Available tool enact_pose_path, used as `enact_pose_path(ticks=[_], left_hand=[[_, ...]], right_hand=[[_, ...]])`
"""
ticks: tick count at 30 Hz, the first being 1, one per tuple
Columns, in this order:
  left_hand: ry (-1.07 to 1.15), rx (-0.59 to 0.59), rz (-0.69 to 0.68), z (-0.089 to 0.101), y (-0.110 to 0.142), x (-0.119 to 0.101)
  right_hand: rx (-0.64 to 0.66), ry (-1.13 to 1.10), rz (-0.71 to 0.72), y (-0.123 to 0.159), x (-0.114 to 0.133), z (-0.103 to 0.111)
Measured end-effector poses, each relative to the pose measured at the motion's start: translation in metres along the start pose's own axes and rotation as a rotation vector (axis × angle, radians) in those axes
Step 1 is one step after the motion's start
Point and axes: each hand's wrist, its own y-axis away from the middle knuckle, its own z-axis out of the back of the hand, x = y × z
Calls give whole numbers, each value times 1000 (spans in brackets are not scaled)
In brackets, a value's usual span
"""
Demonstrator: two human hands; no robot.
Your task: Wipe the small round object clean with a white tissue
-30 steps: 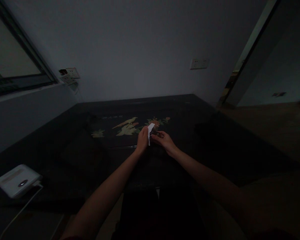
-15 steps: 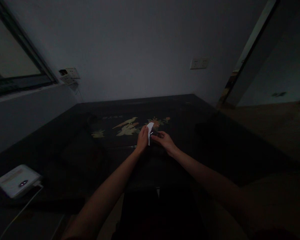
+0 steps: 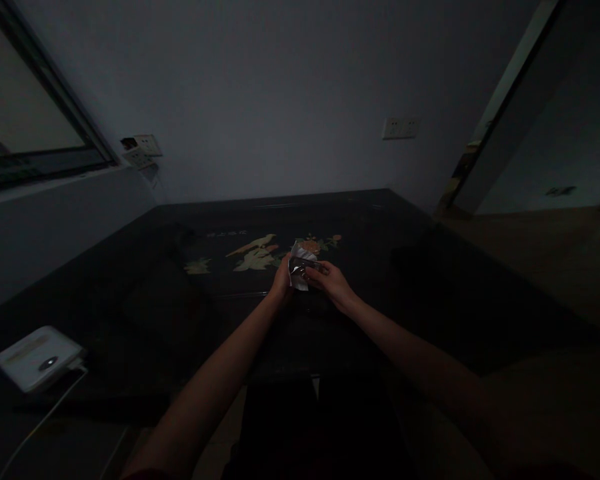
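Note:
Above the dark table, my left hand [image 3: 281,281] is closed on a crumpled white tissue [image 3: 300,284], its sheet spread toward the right. My right hand [image 3: 334,285] pinches a small dark glossy object [image 3: 298,265] with bright reflections, its exact kind too dim to make out. The object's left end lies against the tissue, between the two hands. Most of my left fingers are hidden behind the tissue.
The dark table [image 3: 260,347] has a bird-and-flower picture [image 3: 255,257] on its top. A white box-shaped device [image 3: 40,357] with a cable stands at the left. Wall sockets [image 3: 401,128] are on the wall behind; a window is at upper left.
The tissue has turned from nearly edge-on to facing me and opened out. The dark glossy object has shifted left against it; my hands stay in almost the same place.

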Motion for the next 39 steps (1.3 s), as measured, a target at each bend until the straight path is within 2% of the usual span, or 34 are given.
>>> enact_pose_path(ticks=[3, 5, 10, 19, 25, 29, 39], left_hand=[[62, 31, 64, -1, 1, 0], [59, 29, 41, -1, 2, 0], [-146, -50, -190, 1, 5, -6], [-445, 61, -500, -7, 31, -16], [-573, 135, -634, -5, 32, -16], [-540, 102, -602, -4, 29, -14], [-285, 19, -297, 1, 8, -10]], right_hand=[[17, -24, -4, -1, -1, 0], [19, -32, -2, -1, -2, 0], [-9, -8, 6, -3, -4, 0], [-71, 99, 8, -4, -7, 1], [-65, 117, 40, -3, -5, 2], [-51, 90, 40, -3, -6, 1], [-38, 21, 3, -1, -4, 0]])
